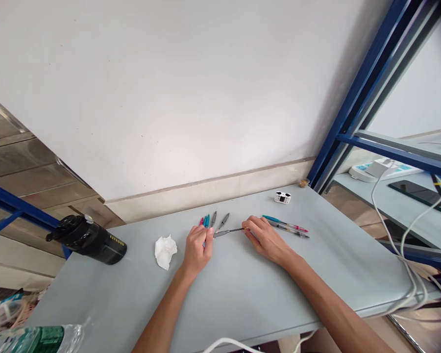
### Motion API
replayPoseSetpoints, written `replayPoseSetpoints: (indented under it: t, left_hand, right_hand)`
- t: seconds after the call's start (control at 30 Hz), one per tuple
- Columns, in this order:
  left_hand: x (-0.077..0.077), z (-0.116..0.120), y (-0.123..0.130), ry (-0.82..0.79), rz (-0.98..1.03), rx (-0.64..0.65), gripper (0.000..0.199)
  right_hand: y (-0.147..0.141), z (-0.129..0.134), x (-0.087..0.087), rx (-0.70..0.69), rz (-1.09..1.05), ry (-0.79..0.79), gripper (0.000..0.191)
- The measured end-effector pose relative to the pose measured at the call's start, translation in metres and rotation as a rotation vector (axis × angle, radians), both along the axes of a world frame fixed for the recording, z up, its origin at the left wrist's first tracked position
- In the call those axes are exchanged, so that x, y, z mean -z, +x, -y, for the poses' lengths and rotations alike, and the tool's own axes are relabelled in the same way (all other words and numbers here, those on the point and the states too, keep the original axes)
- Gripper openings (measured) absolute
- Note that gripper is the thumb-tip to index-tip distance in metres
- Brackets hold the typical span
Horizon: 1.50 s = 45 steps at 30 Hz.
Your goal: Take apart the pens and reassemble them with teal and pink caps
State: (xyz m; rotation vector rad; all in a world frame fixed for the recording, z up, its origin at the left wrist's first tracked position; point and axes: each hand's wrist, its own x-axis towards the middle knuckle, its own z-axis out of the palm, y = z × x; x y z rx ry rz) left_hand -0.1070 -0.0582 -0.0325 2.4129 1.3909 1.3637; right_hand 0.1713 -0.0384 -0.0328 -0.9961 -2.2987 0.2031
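My left hand is closed around a grey pen barrel, whose tip end points right. A thin dark refill runs from that barrel to my right hand, which pinches its far end. Just behind my left hand lie several pen parts: a pink one, teal ones and grey ones. Beside my right hand are a teal barrel and clear pens with pink and dark ends. My fingers partly hide the barrel and the refill's end.
A crumpled white tissue and a black bottle are on the left of the grey desk. A small white device stands near the wall. White cables hang over the right edge, by a blue frame.
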Motion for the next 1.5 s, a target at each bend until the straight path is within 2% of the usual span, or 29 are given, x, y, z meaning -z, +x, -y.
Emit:
replayPoseSetpoints:
  t: [0.17, 0.4, 0.63, 0.83, 1.1, 1.5]
  left_hand:
    - [-0.001, 0.001, 0.004, -0.023, -0.068, 0.067, 0.04]
    - [-0.002, 0.007, 0.012, -0.087, -0.164, 0.209, 0.015]
    - [0.003, 0.003, 0.01, -0.02, -0.159, 0.202, 0.007]
    - [0.008, 0.0, 0.009, 0.048, -0.114, 0.202, 0.009]
    - [0.007, 0.0, 0.008, 0.074, -0.111, 0.19, 0.013]
    - [0.008, -0.002, 0.007, 0.101, -0.1, 0.184, 0.015]
  right_hand:
    - [-0.004, 0.002, -0.003, -0.028, 0.022, 0.003, 0.015]
    - [-0.013, 0.008, -0.003, -0.062, 0.05, -0.036, 0.009]
    - [-0.013, 0.012, -0.003, -0.03, 0.013, -0.166, 0.012]
    - [-0.014, 0.009, -0.003, -0.086, 0.059, -0.083, 0.024]
    - [-0.013, 0.007, 0.001, -0.101, 0.061, -0.054, 0.028]
    - [-0.011, 0.007, 0.0, -0.078, 0.025, -0.059, 0.025]
